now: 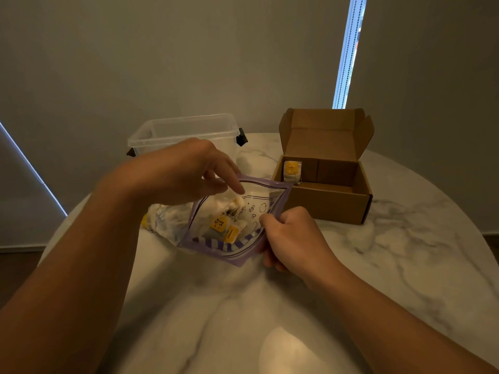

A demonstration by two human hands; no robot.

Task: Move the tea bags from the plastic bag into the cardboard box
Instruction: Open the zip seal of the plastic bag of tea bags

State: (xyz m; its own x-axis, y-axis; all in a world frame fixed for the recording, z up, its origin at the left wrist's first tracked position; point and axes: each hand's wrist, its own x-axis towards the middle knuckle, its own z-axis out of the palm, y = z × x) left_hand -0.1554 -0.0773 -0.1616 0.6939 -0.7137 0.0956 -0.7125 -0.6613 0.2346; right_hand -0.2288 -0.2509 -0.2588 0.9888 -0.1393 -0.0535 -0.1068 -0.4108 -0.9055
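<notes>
The plastic bag [216, 247], clear with purple edging, lies on the marble counter [405, 238] in front of the person, its mouth pulled wide and facing up. Inside it sit the tea bags [219, 223], a pale heap with yellow tags, some bunched in the part of the bag under the left wrist.

The right hand [291, 238] grips the near right edge of the bag, fingers curled round the plastic and thumb on top. The left hand [186, 171] reaches over from the far side, its index fingertip at the far rim of the mouth and the thumb tucked beneath. Whether it pinches that rim or only touches it cannot be told.

The cardboard box [324, 203] stands just beyond the bag to the right, nearly touching the bag's far corner, with its flap lid [324, 133] raised upright. A single tea bag [292, 171] with a yellow tag leans in the box's left inner corner.

Behind the left hand, a clear container [183, 128] with dark side clips stands at the back of the counter
</notes>
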